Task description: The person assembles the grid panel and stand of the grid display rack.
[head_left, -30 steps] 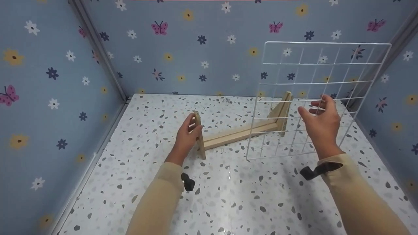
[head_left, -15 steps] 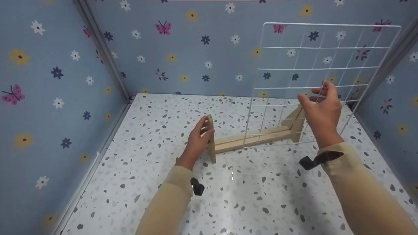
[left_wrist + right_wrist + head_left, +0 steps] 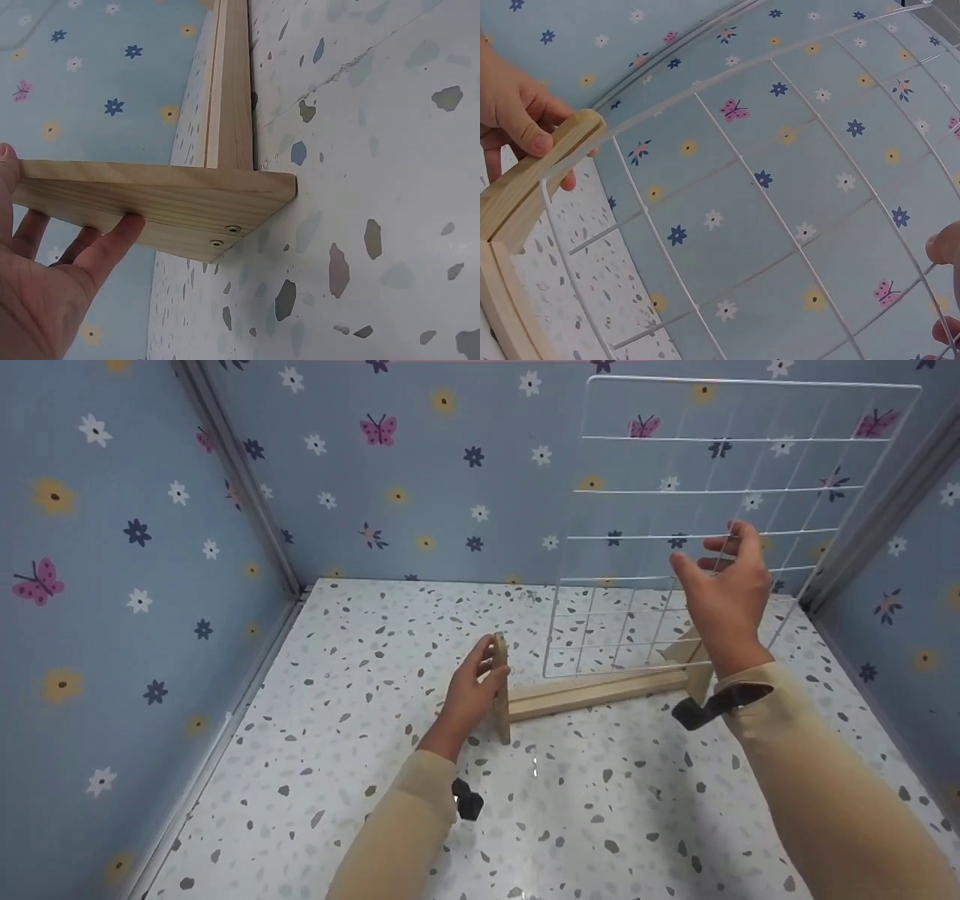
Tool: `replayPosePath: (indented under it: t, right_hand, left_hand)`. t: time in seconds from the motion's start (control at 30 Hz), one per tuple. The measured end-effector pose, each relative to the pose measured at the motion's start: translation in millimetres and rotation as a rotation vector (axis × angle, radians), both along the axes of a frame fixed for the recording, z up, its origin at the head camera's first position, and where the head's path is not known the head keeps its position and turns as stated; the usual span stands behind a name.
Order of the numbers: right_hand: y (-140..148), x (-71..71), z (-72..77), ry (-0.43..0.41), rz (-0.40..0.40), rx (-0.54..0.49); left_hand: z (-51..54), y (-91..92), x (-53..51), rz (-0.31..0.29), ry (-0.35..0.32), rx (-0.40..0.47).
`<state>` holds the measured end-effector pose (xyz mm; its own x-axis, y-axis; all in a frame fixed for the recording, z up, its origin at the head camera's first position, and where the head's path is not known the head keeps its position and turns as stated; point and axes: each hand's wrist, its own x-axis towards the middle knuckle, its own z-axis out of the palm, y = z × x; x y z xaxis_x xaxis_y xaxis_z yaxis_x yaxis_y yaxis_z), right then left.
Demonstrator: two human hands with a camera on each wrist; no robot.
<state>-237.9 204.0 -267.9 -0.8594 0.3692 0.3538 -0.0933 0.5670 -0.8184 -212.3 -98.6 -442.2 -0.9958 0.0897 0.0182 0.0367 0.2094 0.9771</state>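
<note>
In the head view my left hand point(image 3: 469, 686) grips the upright left end board of a pale wooden stand point(image 3: 600, 695). The stand's grooved rail runs right to a second end board, partly hidden behind my right hand and a wire grid. Two screw heads show low on the near end board point(image 3: 172, 214) in the left wrist view. My right hand point(image 3: 727, 600) holds the white wire grid panel point(image 3: 637, 492) by its wires, upright and tilted. In the head view the grid's lower edge overlaps the rail; the right wrist view shows its corner near the left end board.
A white speckled tabletop point(image 3: 360, 825) lies beneath the stand. Blue flowered panels stand at the back point(image 3: 420, 450), left point(image 3: 90, 645) and right, with grey metal posts point(image 3: 240, 472) at the corners.
The right hand has raised the wire grid, whose lower edge is now higher in the head view. The left hand has shifted the wooden stand to the right.
</note>
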Motion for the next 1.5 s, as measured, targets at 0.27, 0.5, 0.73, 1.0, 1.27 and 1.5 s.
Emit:
replayPosePath:
  t: [0.27,0.5,0.73,1.0,1.27,1.5]
  right_hand:
    - [-12,-13.5,12.1,0.0,-0.006,-0.049]
    - [-23,-22.2,18.5,0.017,-0.009,-0.105]
    - [-31,-28.1,17.3,0.056,-0.025,-0.145]
    - [-39,-30.8,27.3,0.064,-0.038,-0.149]
    - [-48,-32.7,37.2,0.065,-0.037,-0.126]
    - [-52,-35.6,43.9,0.066,-0.033,-0.099]
  left_hand:
    - [2.3,7.8,-1.7,-0.021,-0.014,-0.049]
    - [2.2,14.2,-7.5,-0.019,-0.027,-0.079]
    - [4.4,16.7,-17.3,-0.005,-0.019,-0.133]
    - [8.0,16.4,-24.9,-0.007,-0.034,-0.138]
    - [8.0,19.4,-26.4,-0.01,-0.024,-0.173]
    - [5.9,21.1,-26.7,-0.014,-0.036,-0.149]
